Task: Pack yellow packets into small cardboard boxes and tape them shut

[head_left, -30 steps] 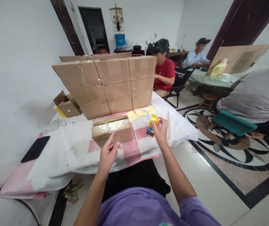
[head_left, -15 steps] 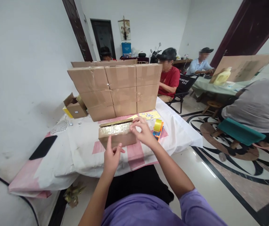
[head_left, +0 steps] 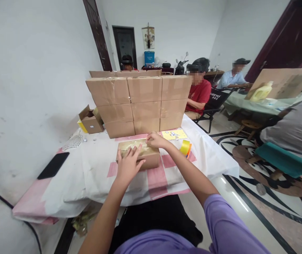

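A person in a purple shirt point(head_left: 230, 215), seen from their own eyes, sits at a table spread with a white and pink cloth point(head_left: 98, 180). A closed brown box point(head_left: 151, 161) lies on the cloth directly in front of them, near the table's front edge, with a shiny strip of tape point(head_left: 133, 144) along its top. The left hand point(head_left: 130, 160) rests on the left part of the box, palm down, fingers spread and grasping nothing. The right hand point(head_left: 155, 140) is at the far right part of the top, its fingers drawn together beside the tape — whether they pinch any of it, I cannot tell.

To the right of the box, just beyond the right forearm, stands a yellow tape roll point(head_left: 185, 146) with an orange part showing behind it. A yellow card point(head_left: 176, 134) with drawings lies behind the right hand. At the back of the table rises a wall of brown boxes point(head_left: 145, 92), three across and three high. Left of it sits an open box point(head_left: 92, 123); nearer are a white perforated piece point(head_left: 72, 143) and a flat black slab point(head_left: 53, 165).

Others sit around the room: a person in red point(head_left: 203, 92) beyond the wall — and, further right, one in light blue point(head_left: 230, 79) and one in grey point(head_left: 295, 128).
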{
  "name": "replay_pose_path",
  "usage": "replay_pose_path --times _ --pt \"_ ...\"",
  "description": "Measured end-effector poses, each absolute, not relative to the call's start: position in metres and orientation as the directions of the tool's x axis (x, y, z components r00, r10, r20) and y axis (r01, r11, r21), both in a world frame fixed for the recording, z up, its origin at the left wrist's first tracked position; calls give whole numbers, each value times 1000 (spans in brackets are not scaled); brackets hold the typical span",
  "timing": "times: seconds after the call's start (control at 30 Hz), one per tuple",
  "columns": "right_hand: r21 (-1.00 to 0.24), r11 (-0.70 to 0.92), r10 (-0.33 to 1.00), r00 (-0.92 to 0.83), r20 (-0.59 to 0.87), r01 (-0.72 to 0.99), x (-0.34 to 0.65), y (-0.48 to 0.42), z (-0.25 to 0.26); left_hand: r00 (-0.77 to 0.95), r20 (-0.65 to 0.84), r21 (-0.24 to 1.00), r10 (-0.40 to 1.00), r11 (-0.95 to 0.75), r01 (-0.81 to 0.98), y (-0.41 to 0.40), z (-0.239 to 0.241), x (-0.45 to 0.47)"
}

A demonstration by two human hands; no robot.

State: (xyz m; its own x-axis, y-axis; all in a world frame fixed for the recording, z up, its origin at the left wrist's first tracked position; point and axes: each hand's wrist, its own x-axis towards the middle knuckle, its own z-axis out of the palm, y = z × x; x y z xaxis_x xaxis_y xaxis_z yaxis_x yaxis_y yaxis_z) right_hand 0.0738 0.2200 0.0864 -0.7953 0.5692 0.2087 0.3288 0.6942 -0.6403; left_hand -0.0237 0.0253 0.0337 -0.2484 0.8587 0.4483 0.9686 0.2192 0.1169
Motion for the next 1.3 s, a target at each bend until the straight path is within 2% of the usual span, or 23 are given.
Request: replay_pose_path --times 0.13,0.47,0.53,0.67,0.73,0.87,0.97,1.1,1.2,1.3 --pt "-620 689 592 -784 186 374 65 223 63 -235 426 56 874 233 971 25 29 -18" --pt "-599 671 651 -734 195 436 65 223 46 -219 456 61 863 216 975 25 20 -11" --pt "-609 717 590 -760 273 338 70 226 46 -223 458 63 860 218 974 24 20 -9" --pt "-578 816 421 -716 557 29 87 225 46 -243 454 60 857 242 968 26 20 -8" --pt "-560 828 389 -686 615 -33 99 220 48 -249 455 59 855 250 966 27 19 -8" --pt "-593 795 443 -543 713 -130 130 205 68 -267 459 68 847 267 961 28 18 -7" --pt "-599 788 496 -432 754 -142 152 200 100 -277 462 73 842 276 958 28 18 -5" --pt "-618 784 443 -649 619 -54 145 209 123 -298 459 92 837 288 953 28 22 -2" --pt "-593 789 459 -793 399 159 109 221 105 -329 444 115 833 311 943 28 27 0" --pt "-485 795 518 -825 227 365 76 232 78 -341 419 111 842 325 939 29 32 3"
